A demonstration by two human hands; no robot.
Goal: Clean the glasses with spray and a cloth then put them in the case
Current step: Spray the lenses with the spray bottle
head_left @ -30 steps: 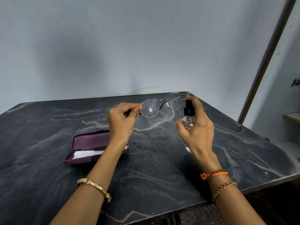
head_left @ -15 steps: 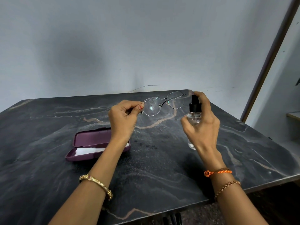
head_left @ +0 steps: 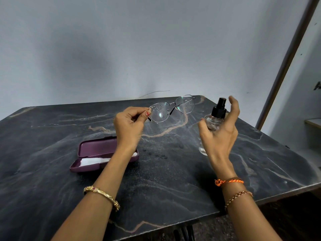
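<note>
My left hand [head_left: 129,125] pinches the thin metal-framed glasses [head_left: 171,108] by their left edge and holds them up above the table; both lenses carry spray droplets. My right hand [head_left: 219,131] holds a small clear spray bottle [head_left: 217,117] with a black pump top, to the right of the glasses and apart from them. The index finger is lifted off the pump. An open purple case [head_left: 97,150] lies on the table behind my left wrist, with a folded white cloth [head_left: 94,161] inside it.
The dark marbled table [head_left: 165,180] has wet spots near its middle. Its front edge runs close to my forearms and its right edge drops off beside a door frame [head_left: 286,61]. A plain wall stands behind.
My right hand has moved the bottle away to the right and lifted its index finger off the pump. Droplets now show on the right lens too.
</note>
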